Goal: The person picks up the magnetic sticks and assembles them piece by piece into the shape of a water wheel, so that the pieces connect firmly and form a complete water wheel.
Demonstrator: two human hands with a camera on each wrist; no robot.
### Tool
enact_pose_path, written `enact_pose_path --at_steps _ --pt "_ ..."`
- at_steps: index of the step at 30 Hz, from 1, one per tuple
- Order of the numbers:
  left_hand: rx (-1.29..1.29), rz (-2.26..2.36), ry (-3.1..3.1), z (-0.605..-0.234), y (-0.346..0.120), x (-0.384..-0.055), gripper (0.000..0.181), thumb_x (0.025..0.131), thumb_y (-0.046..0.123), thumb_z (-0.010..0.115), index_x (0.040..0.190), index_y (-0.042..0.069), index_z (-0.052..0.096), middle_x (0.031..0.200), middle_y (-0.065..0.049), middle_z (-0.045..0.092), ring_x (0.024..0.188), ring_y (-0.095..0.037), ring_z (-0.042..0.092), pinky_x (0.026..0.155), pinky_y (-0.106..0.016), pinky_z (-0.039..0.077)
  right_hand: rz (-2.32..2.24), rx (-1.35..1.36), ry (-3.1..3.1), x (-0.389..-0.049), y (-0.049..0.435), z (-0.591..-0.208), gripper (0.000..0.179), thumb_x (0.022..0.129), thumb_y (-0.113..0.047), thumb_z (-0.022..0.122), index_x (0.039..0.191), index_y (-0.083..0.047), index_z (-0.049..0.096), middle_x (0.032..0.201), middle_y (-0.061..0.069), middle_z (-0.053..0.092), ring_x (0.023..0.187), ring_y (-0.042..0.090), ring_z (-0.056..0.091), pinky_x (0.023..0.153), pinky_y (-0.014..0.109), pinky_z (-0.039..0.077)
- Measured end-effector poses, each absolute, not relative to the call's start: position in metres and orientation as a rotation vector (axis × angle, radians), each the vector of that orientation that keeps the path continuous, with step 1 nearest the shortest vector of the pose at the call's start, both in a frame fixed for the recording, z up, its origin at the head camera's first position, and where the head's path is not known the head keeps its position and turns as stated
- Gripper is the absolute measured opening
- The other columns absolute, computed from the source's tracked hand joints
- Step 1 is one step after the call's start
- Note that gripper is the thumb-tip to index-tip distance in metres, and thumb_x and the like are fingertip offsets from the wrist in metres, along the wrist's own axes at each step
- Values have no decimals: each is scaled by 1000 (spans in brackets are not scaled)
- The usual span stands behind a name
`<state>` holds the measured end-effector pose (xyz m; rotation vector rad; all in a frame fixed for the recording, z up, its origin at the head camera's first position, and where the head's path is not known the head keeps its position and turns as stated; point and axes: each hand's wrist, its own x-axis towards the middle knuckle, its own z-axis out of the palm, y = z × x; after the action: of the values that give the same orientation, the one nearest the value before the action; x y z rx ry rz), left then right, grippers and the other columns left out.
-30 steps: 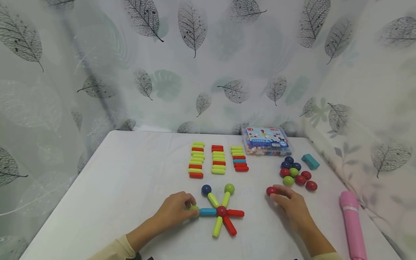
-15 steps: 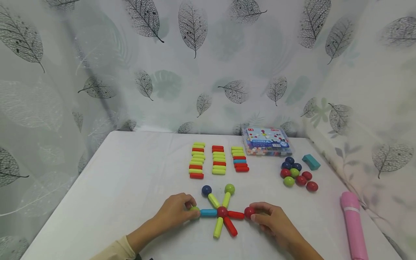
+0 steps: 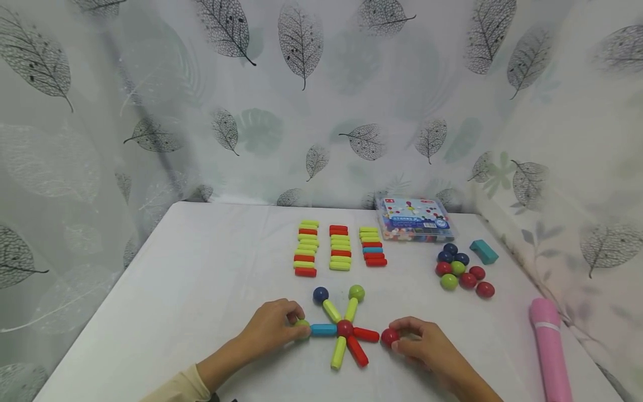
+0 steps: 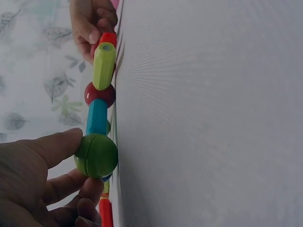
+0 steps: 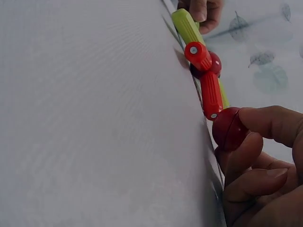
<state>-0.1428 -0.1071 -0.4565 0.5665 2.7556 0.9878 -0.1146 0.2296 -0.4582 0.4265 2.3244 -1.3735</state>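
Note:
A star of coloured rods radiates from a central red ball (image 3: 345, 328) on the table. My left hand (image 3: 275, 324) pinches a green ball (image 4: 96, 156) at the outer end of the blue rod (image 3: 324, 330). Between thumb and fingers of my right hand (image 3: 427, 347) is another red ball (image 5: 230, 129), just off the tip of the right-pointing red rod (image 3: 366, 334). A dark blue ball (image 3: 320, 295) and a green ball (image 3: 356, 292) cap the two upper yellow-green rods. The lower yellow-green rod (image 3: 339, 353) and lower red rod (image 3: 358, 352) end without balls.
Three columns of loose rods (image 3: 340, 245) lie behind the star. At the back right are a clear plastic box (image 3: 416, 219), a cluster of blue, green and red balls (image 3: 458, 268) and a teal block (image 3: 484, 252). A pink roll (image 3: 551, 352) lies along the right edge.
My right hand has brought its red ball leftward and nearer, from beside the cluster to the red rod's end, then slightly back right. The left hand keeps its hold on the green ball.

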Motion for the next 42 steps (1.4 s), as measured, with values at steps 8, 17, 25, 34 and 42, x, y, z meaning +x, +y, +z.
enact_pose_path --at_steps 8,17,25,34,42 --pt "540 1011 2737 -456 -107 -141 22 84 36 83 95 19 73 80 12 61 74 -8 53 63 -23 46 -1408 385 2334 -114 227 -458 51 83 -26 84 129 -11 68 109 3 66 75 22 57 55 28 42" --pt "573 1006 2688 -452 -105 -137 23 83 38 83 90 20 71 74 14 58 68 -6 51 59 -22 44 -1526 350 2315 -121 230 -458 49 87 -24 80 132 -11 66 116 6 66 71 24 58 50 26 38" --pt "597 976 2713 -448 -104 -135 27 84 43 81 91 18 72 71 15 57 66 -5 50 58 -22 43 -1536 375 2346 -125 229 -459 45 88 -19 79 131 -11 67 116 5 66 74 23 55 53 27 38" --pt "634 873 2783 -437 -83 -138 22 89 38 78 99 19 73 79 13 58 70 -5 52 61 -20 47 -1498 384 2363 -123 227 -462 45 87 -18 80 130 -11 67 119 6 66 79 22 57 58 28 43" --pt "858 756 2757 -427 -34 -146 19 90 32 79 103 18 77 80 13 58 75 0 51 65 -16 47 -1472 381 2387 -124 225 -461 46 85 -21 82 128 -12 69 123 7 67 83 21 60 64 31 48"
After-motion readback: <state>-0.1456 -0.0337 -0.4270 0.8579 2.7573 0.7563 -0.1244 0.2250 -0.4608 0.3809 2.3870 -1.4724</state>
